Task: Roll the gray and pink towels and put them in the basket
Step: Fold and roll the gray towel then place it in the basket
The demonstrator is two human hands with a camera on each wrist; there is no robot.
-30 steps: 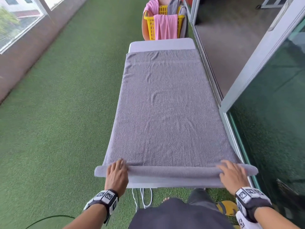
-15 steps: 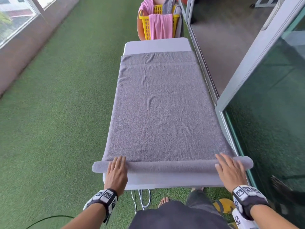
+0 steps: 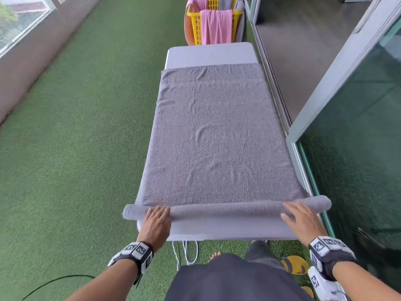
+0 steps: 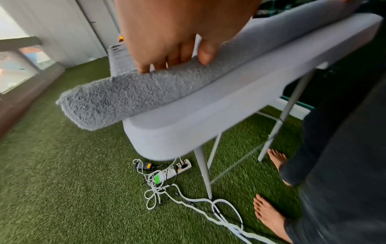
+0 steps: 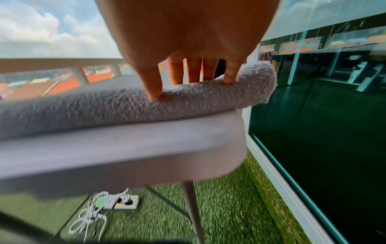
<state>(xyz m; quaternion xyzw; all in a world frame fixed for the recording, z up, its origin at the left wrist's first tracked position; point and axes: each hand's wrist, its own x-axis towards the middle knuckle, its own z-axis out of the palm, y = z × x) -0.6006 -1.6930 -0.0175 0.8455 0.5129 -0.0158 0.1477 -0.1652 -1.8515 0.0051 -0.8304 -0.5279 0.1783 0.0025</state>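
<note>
A gray towel (image 3: pixel 217 137) lies spread along the white table (image 3: pixel 210 54), its near end wound into a thin roll (image 3: pixel 225 210). My left hand (image 3: pixel 157 215) presses flat on the roll's left part (image 4: pixel 129 92), fingers straight. My right hand (image 3: pixel 298 213) presses with straight fingers on the roll's right part (image 5: pixel 188 102). Both roll ends overhang the table sides. Beyond the table's far end stands a yellow basket (image 3: pixel 196 25) with a pink towel (image 3: pixel 216 26) draped over its front rim and gray cloth on its right side.
Green artificial turf (image 3: pixel 76 148) covers the floor to the left. A glass sliding door (image 3: pixel 358 137) and its frame run close along the table's right side. Under the near table end lie a power strip (image 4: pixel 177 168) and tangled white cables (image 4: pixel 188 201), beside my bare feet (image 4: pixel 269 214).
The roll has grown thicker and moved a little farther up the table, with both hands sliding forward over it. The camera has tipped slightly toward the basket.
</note>
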